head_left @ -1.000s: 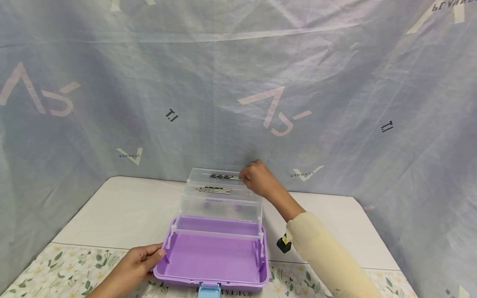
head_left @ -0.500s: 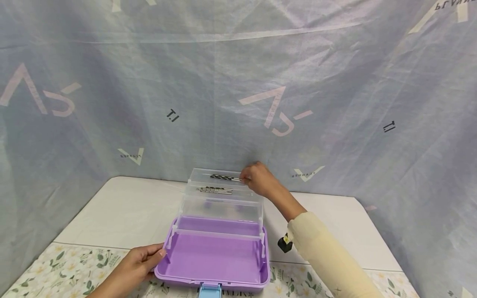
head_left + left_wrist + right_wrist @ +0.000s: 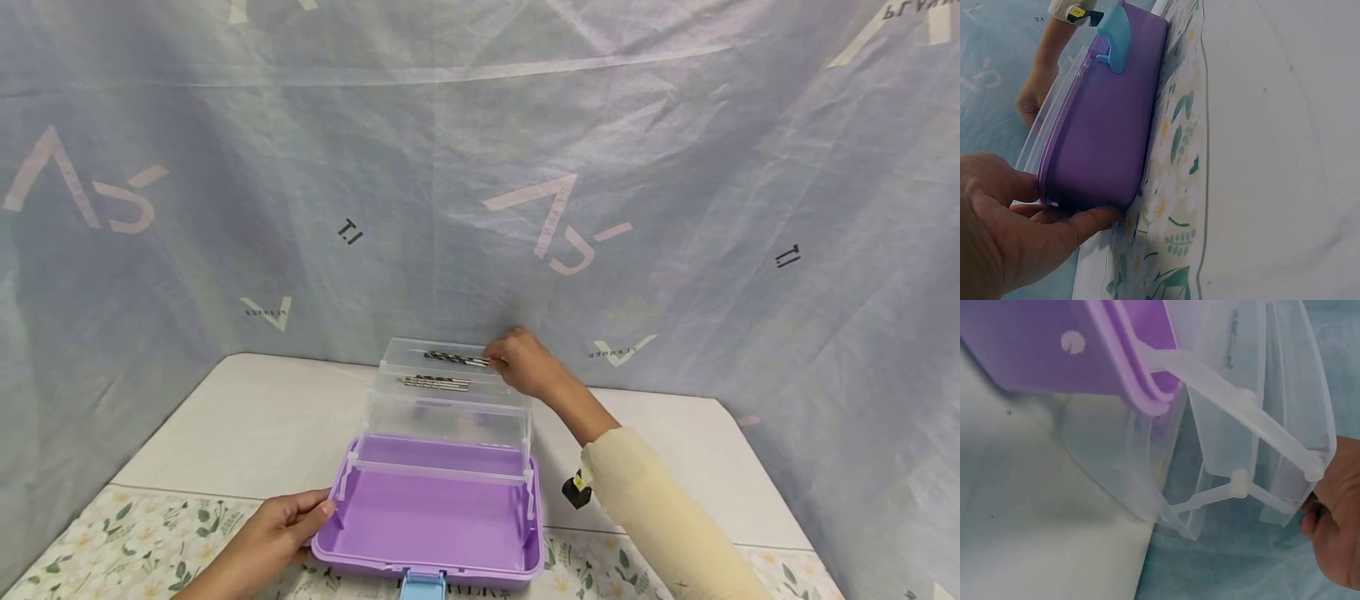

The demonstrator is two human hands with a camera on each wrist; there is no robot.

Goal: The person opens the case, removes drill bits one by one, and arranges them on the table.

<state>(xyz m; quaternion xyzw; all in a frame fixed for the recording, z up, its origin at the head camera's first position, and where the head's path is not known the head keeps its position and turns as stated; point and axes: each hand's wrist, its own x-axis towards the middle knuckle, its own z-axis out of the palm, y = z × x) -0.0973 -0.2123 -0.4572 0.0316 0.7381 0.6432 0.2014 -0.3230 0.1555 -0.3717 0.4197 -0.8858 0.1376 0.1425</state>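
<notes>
My left hand (image 3: 281, 529) grips the left wall of a purple toolbox (image 3: 435, 567), thumb at the rim and fingers along the outside. In the left wrist view, the left hand (image 3: 1029, 231) is close up at the box's end. Clear plastic trays (image 3: 442, 417) rise in steps behind the box. Dark spiral drill bits (image 3: 450, 358) lie in the top tray, their shanks reaching my right hand (image 3: 525, 358), whose curled fingertips pinch at that end. More drill bits (image 3: 433, 383) lie one tray lower. In the right wrist view, the tray's end partly hides the right hand (image 3: 1341, 519).
A light blue latch (image 3: 422, 585) hangs at the box's front. White hinge arms (image 3: 1235, 406) link the trays. The box stands on a white table (image 3: 277, 417) with a floral cloth (image 3: 165, 533) in front. A grey printed sheet (image 3: 420, 275) hangs close behind the trays.
The shank ends of the top drill bits have shifted slightly at my right fingertips. The left hand and the box stay in place.
</notes>
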